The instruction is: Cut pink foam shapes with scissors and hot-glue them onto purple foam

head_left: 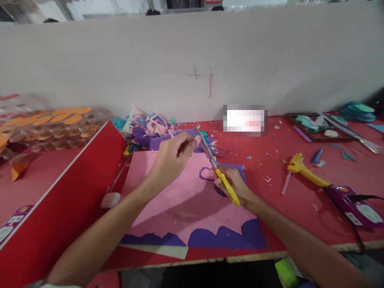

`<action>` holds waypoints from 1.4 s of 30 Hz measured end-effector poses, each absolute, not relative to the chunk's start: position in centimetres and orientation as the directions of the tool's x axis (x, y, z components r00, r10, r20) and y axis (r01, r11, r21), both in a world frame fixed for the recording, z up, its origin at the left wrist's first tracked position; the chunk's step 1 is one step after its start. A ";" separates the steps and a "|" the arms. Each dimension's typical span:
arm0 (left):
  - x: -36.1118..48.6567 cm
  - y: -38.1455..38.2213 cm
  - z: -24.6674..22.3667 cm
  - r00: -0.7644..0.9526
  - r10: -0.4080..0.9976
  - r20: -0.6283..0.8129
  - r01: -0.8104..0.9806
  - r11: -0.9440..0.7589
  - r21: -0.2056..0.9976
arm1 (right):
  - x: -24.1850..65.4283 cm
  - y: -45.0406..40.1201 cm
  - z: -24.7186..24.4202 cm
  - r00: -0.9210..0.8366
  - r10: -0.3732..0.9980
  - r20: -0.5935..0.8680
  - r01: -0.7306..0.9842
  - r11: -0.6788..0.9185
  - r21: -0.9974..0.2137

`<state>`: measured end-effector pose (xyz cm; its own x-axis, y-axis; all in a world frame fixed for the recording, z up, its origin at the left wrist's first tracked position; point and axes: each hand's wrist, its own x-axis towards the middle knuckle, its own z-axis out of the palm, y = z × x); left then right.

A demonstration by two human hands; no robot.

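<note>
My left hand pinches a small pink piece between thumb and fingertips, above a large pink sheet. Yellow-handled scissors are in my right hand, their blades pointing up and left, close beside the pink piece. Whether the blades touch the piece is too small to tell. Under the pink sheet lies a purple sheet with a wavy cut edge showing. A thin purple loop rests on the pink sheet by my right hand.
A heap of scraps lies behind the sheets. An upright red panel stands left, with orange discs beyond it. To the right are a yellow glue gun, a purple power strip and a brown tray.
</note>
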<state>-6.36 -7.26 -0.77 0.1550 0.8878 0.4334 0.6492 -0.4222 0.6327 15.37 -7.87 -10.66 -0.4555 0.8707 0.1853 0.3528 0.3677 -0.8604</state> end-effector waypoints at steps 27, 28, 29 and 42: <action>-7.0 -7.1 0.2 0.083 0.874 0.479 0.652 -0.411 0.637 | 15.2 -7.9 -10.5 -0.443 0.895 0.050 0.405 0.249 -0.880; -7.0 -7.1 0.1 0.083 0.873 0.481 0.649 -0.414 0.639 | 15.2 -7.9 -10.5 -0.440 0.897 0.056 0.408 0.254 -0.877; -7.0 -7.1 0.1 0.087 0.872 0.482 0.647 -0.417 0.638 | 15.2 -7.9 -10.6 -0.435 0.899 0.058 0.412 0.256 -0.874; -7.1 -6.7 -0.3 0.097 0.886 0.453 0.599 -0.416 0.685 | 15.2 -7.9 -10.3 -0.425 0.903 0.062 0.416 0.255 -0.873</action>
<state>-7.08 -6.75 -0.25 0.0966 0.8860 0.4535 0.5988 -0.4156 0.6846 15.16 -7.94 -10.31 -0.4250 0.9031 0.0615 0.4160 0.2553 -0.8728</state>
